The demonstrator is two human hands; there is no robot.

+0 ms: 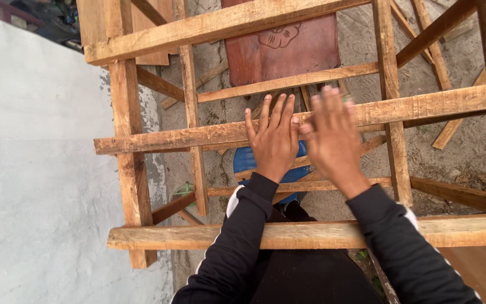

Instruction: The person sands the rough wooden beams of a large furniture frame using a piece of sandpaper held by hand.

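Head view, looking straight down through a rough unpainted wooden frame [136, 169] of posts and rails standing on a grey concrete floor [40, 169].

Our left hand [275, 141] lies flat, palm down, fingers spread, on the long rough-sawn wooden crosspiece [187, 138]. Grip open, nothing clasped. Our right hand [333, 138] is just beside it, also flat with fingers extended, motion-blurred, over the same crosspiece; we cannot tell whether it presses on the wood or hovers just above. No closed grip on either side.

Key relation: the crosspiece runs left to right under both palms, long axis across our line of sight, tilted slightly up toward the right. Both hands sit near its middle, about equally near. It lies ahead of the nearer wooden rail [310, 233], which crosses by our waist, well apart from the hands.

Below, through the frame: a reddish-brown flat board [288, 50] on the ground, loose wood offcuts [448, 132] toward the right, and a blue rounded object [246, 160] partly hidden under the left wrist. No containers in sight.
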